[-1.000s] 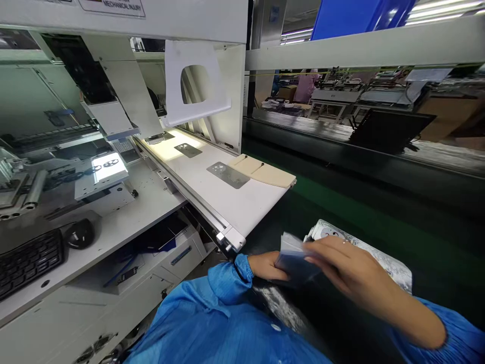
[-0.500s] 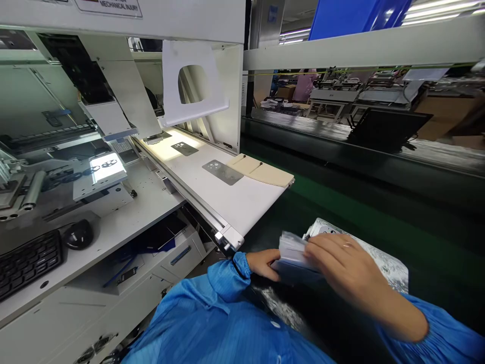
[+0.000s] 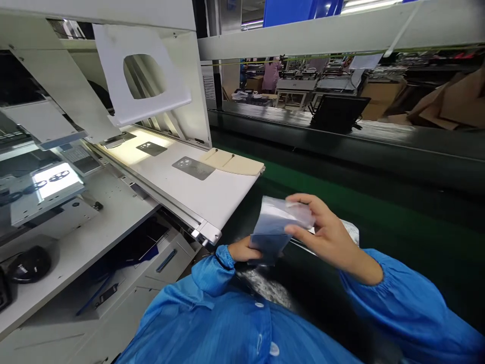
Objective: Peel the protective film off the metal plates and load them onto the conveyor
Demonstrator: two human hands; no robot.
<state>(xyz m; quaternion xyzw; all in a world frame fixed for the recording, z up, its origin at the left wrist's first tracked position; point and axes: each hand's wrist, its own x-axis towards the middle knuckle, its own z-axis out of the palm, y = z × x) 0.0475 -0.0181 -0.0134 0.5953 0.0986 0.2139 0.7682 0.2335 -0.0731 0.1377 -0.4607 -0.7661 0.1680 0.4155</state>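
My left hand [image 3: 244, 251] is closed around the lower left edge of a thin dark bluish sheet or stack [image 3: 270, 245], held low in front of my body. Above it, a glossy clear plastic film [image 3: 278, 215] bends up and to the right. My right hand [image 3: 328, 232] grips the film's right side between thumb and fingers. Whether the film is joined to the bluish piece cannot be made out. Partly hidden behind my right hand lies a silvery patterned packet [image 3: 351, 231]. Crumpled clear plastic [image 3: 265, 285] rests below my left hand.
To the left, a white machine conveyor [image 3: 182, 194] carries grey phone-back-shaped plates [image 3: 193, 168] beside a beige guide plate [image 3: 237, 164]. Its metal corner [image 3: 208, 231] juts out near my left hand. A dark green belt [image 3: 303, 189] runs behind my hands. A mouse [image 3: 30, 264] sits on the machine ledge.
My right hand has turned and now shows its thumb side, with the film spread out more between both hands. The view has swung right, so the conveyor appears farther left.
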